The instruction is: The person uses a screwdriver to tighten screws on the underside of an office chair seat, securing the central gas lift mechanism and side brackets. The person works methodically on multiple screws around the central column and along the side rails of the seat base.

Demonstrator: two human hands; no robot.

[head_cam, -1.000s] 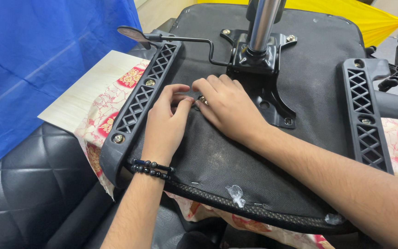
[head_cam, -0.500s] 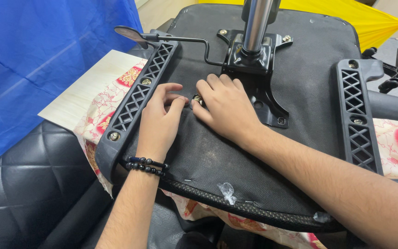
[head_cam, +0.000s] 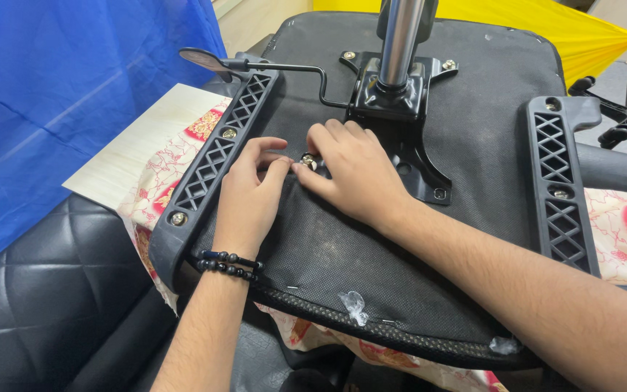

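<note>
While the upturned office chair seat [head_cam: 371, 239] lies underside-up across a floral cloth [head_cam: 183, 163], a blue sheet [head_cam: 59, 109] hangs at far left and a quilted black cushion [head_cam: 45, 305] sits below it. Left armrest bracket [head_cam: 215, 163], latticed plastic, runs along the seat's left edge. Left hand [head_cam: 244, 196], beaded bracelets at the wrist, rests on the black fabric with fingertips pinched together toward a small metal bolt [head_cam: 308, 161]. Right hand [head_cam: 353, 170] meets it from the other side, fingers closed on the same bolt, just left of the black mechanism plate [head_cam: 400, 109] and chrome gas column [head_cam: 400, 36]. Judgement: bolt is small, hard, smooth, likely to slip; best pinched at the head. Seat looks heavy and stiff, its fabric soft. Right armrest bracket [head_cam: 556, 181] lies well apart, untouched.
</note>
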